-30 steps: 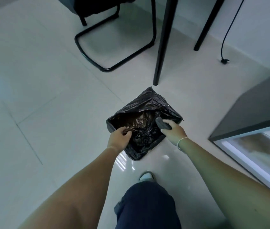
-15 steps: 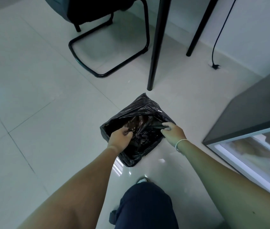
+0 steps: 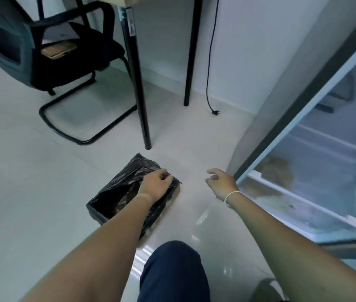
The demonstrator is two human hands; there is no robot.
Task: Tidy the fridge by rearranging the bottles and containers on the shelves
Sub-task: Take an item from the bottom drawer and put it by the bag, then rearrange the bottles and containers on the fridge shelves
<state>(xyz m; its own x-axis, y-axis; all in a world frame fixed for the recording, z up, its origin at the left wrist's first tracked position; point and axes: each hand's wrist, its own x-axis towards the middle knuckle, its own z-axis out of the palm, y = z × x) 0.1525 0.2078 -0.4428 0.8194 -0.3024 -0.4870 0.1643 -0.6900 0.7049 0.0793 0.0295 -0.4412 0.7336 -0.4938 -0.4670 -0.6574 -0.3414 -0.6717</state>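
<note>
A black rubbish bag [image 3: 116, 192] lies open on the white tiled floor in front of me. My left hand [image 3: 156, 185] rests on the bag's right edge and pinches the plastic. My right hand [image 3: 221, 182], with a white band on the wrist, hovers open over the bare floor between the bag and the fridge, holding nothing. The open fridge [image 3: 316, 171] stands at the right; its white shelves show blurred brownish contents, and no bottle can be made out.
A black cantilever office chair [image 3: 48, 53] stands at the back left. Two black table legs [image 3: 137, 83] rise behind the bag. A black power cable with its plug [image 3: 215, 112] lies on the floor by the wall. My knee in dark trousers [image 3: 172, 273] is below.
My right hand has let go of the bag and swung right toward the fridge. My left hand moved across to the bag's right edge. The view tilted up and right.
</note>
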